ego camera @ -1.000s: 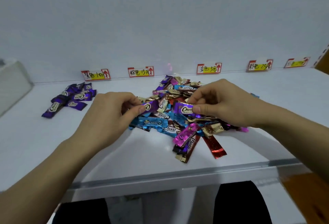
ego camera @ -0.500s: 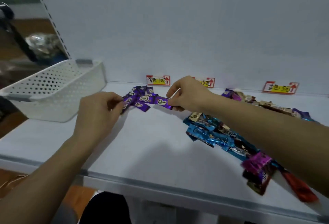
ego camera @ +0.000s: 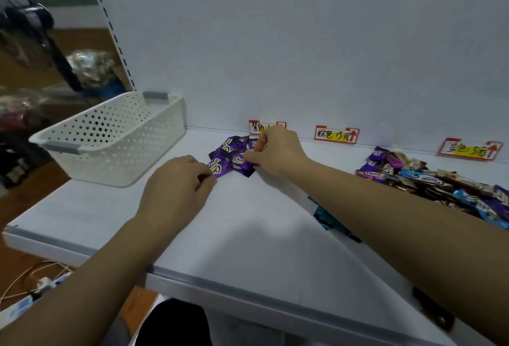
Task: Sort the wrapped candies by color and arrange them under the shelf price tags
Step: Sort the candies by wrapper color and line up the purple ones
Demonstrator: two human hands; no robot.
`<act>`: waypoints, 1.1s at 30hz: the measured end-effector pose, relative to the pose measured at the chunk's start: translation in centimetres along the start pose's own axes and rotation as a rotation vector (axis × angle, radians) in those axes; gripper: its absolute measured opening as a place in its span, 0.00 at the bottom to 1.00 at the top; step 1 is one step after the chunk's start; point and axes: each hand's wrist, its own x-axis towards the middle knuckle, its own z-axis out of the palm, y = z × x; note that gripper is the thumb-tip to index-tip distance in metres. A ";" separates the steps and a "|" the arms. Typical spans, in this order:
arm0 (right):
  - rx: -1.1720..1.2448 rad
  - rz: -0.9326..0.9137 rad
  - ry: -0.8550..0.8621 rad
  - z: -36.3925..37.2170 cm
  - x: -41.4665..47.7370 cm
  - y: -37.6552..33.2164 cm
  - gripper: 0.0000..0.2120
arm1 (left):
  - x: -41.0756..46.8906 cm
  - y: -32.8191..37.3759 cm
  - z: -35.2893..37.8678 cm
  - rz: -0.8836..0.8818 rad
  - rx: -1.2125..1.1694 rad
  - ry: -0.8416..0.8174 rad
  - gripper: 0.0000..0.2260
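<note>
Head view: white shelf [ego camera: 248, 235] bears basket [ego camera: 115, 139]; left hand [ego camera: 176, 180], right hand [ego camera: 278, 150] pinch purple candies [ego camera: 234, 153].

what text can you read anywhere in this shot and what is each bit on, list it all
"紫色": first red-and-yellow paper price tag; its price is mostly hidden behind the right hand.
"粽色 15元": second price tag.
"蓝色 5元": third price tag, handwriting slightly blurred.
"Choco": purple foil-wrapped candies below the first tag.
"Choco": wrappers in the mixed candy pile; smaller print is too blurred to read.
</note>
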 end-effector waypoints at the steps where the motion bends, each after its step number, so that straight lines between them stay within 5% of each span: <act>1: -0.007 -0.009 0.006 -0.3 -0.1 0.3 0.11 | 0.0 0.1 -0.1 0.002 0.007 0.006 0.05; 10: -0.246 -0.215 -0.040 -10.3 -6.5 6.4 0.07 | 2.2 6.5 -0.3 0.181 0.023 -0.036 0.08; 17: -0.279 -0.089 0.126 -18.1 -10.4 13.5 0.09 | 5.7 16.7 2.3 0.297 -0.128 -0.186 0.16; 26: -0.356 -0.071 0.012 -19.0 -6.2 18.7 0.14 | 11.5 24.3 8.2 0.090 -0.226 -0.306 0.13; 30: -0.463 -0.084 -0.170 -17.9 -2.9 18.6 0.19 | 12.0 25.4 10.0 -0.007 -0.107 -0.407 0.21; 33: -0.595 -0.067 -0.268 -17.3 -1.6 18.6 0.23 | 11.6 25.6 10.4 0.004 -0.078 -0.390 0.16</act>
